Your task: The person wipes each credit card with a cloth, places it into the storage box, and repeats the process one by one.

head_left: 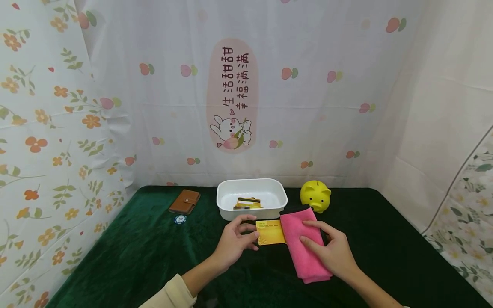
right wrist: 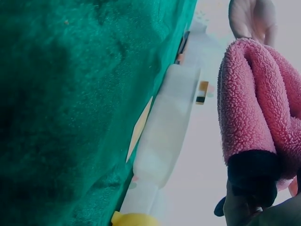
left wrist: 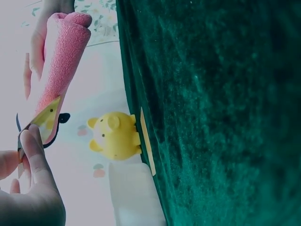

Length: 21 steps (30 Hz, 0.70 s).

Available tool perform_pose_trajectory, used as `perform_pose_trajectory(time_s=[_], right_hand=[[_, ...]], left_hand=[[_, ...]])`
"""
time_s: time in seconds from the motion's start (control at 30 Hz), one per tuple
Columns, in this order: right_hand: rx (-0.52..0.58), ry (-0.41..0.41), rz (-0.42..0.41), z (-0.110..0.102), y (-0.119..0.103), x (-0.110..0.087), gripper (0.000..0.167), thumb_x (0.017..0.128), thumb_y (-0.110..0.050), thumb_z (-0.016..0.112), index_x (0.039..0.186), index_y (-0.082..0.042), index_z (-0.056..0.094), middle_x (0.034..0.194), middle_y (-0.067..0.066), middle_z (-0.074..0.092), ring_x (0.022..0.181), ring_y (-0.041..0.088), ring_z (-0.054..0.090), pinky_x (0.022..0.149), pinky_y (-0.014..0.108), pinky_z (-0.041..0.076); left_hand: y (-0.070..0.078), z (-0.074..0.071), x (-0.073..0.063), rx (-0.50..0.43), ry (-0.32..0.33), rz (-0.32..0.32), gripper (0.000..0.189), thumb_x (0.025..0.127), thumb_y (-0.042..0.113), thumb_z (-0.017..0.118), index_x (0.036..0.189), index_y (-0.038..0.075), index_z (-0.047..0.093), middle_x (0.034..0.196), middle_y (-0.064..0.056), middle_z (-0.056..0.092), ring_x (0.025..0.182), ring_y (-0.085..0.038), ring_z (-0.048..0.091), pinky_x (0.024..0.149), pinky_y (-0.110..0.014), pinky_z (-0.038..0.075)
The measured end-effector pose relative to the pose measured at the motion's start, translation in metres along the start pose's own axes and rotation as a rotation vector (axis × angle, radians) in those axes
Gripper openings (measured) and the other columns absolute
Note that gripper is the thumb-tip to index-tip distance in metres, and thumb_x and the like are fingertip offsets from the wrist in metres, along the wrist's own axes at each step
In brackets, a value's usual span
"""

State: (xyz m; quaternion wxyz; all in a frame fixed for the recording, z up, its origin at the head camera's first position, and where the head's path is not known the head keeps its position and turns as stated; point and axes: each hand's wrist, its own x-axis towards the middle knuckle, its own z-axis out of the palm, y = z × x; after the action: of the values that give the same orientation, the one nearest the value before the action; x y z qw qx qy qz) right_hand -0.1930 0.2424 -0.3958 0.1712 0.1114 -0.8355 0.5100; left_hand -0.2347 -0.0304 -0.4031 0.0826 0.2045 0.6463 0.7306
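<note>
My left hand (head_left: pixel 236 239) pinches a gold bank card (head_left: pixel 271 232) by its left end, between thumb and fingers. In my right hand (head_left: pixel 334 250) is a folded pink cloth (head_left: pixel 304 248) with a black edge; the fingers and thumb grip it from the right side. The card's right end goes behind or into the cloth's fold, so that part is hidden. In the left wrist view, the card (left wrist: pixel 47 117) is tilted against the cloth (left wrist: pixel 68 52). The right wrist view shows the cloth's thick folds (right wrist: pixel 247 99) and black band (right wrist: pixel 254 165).
Behind the hands stands a white tub (head_left: pixel 252 188) holding several gold cards (head_left: pixel 248 202). A yellow piggy bank (head_left: pixel 316 196) is to its right. A brown wallet (head_left: pixel 185 202) and a blue-and-white poker chip (head_left: pixel 180 219) lie left. A flat pale piece (left wrist: pixel 147 141) lies near the tub.
</note>
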Motion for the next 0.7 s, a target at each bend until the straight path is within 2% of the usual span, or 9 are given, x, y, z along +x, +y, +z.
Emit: perform_pose_trajectory(time_s=[0.23,0.47,0.7], right_hand=[[-0.001,0.002,0.038,-0.0007,0.0,-0.0004,0.036,0.088,-0.014,0.076,0.122,-0.01,0.065,0.118,0.019,0.062,0.056,0.016,0.063,0.054,0.031,0.055],[0.025,-0.008,0.045,-0.0008,-0.0001,-0.0024,0.036,0.089,-0.014,0.075,0.124,-0.009,0.064,0.121,0.02,0.06,0.057,0.017,0.064,0.054,0.031,0.056],[0.044,-0.012,0.03,-0.0013,-0.0015,-0.0029,0.036,0.089,-0.012,0.075,0.123,-0.008,0.064,0.119,0.021,0.059,0.057,0.018,0.065,0.054,0.032,0.056]], left_hand=[[-0.0017,-0.0038,-0.0003,0.053,-0.008,0.008,0.031,0.096,0.009,0.064,0.125,-0.003,0.063,0.117,-0.016,0.063,0.09,-0.021,0.068,0.075,-0.031,0.059],[-0.003,-0.0057,0.0001,0.121,-0.006,0.015,0.031,0.098,0.01,0.061,0.125,-0.004,0.064,0.121,-0.019,0.065,0.094,-0.02,0.067,0.079,-0.028,0.057],[-0.0069,-0.007,0.0009,0.132,0.01,0.022,0.028,0.096,0.001,0.058,0.123,-0.006,0.065,0.12,-0.02,0.067,0.096,-0.02,0.068,0.079,-0.026,0.056]])
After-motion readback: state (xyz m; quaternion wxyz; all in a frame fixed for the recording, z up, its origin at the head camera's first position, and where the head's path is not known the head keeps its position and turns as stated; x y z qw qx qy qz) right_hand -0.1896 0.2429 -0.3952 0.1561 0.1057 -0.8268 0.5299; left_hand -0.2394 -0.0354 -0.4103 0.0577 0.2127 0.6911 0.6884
